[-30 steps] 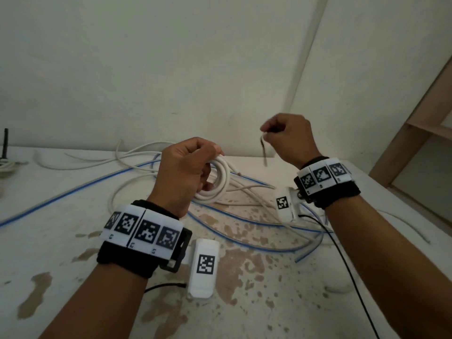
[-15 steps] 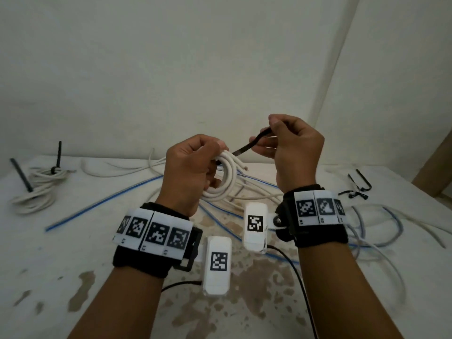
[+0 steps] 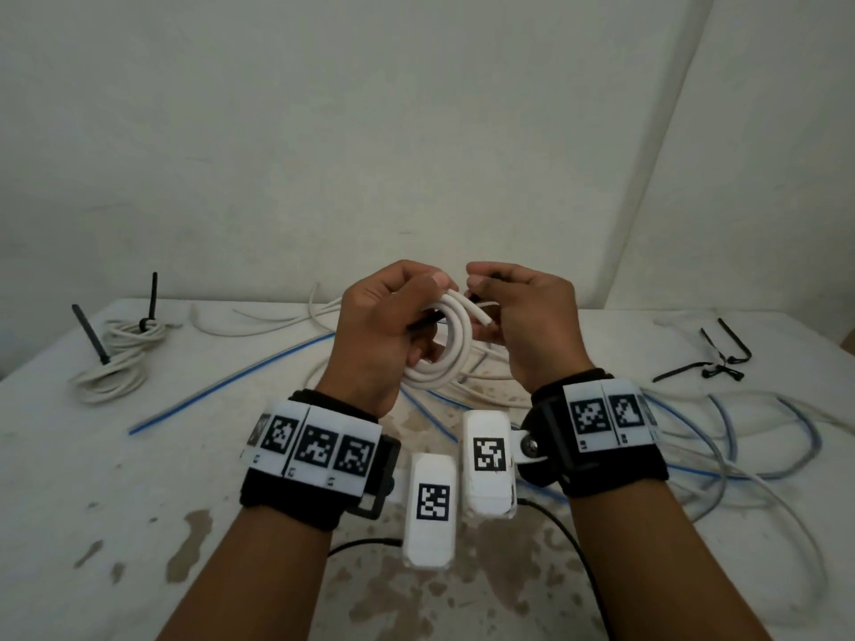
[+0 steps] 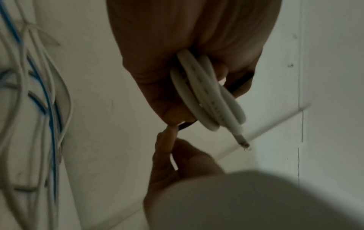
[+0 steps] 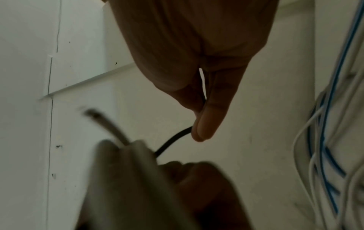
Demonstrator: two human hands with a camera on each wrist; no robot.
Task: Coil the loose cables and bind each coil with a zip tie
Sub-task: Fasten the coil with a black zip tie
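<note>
- since half a second back, your right hand [image 3: 532, 326] has dropped and closed in until it sits just beside your left hand [image 3: 379, 335], and the black zip tie [image 5: 173, 140] no longer sticks up above your fingers.
- the stained white table [image 3: 139, 525] carries everything else; its near edge is cut off by the frame.
- loose white and blue cables [image 3: 740, 437] sprawl over the middle and right of the table, partly hidden behind your wrists and the marker bands.
- a finished white coil [image 3: 115, 358] lies at the far left with two black tie tails standing up from it.
- your left hand is curled round the small white cable coil [image 3: 444, 349], held up above the table; one cut end pokes out toward your right hand.
- spare black zip ties [image 3: 721, 358] lie in a small heap at the far right, well apart from your hands.
- your right thumb and forefinger pinch the black zip tie; it runs toward the coil, but where it passes through is hidden by your fingers.
</note>
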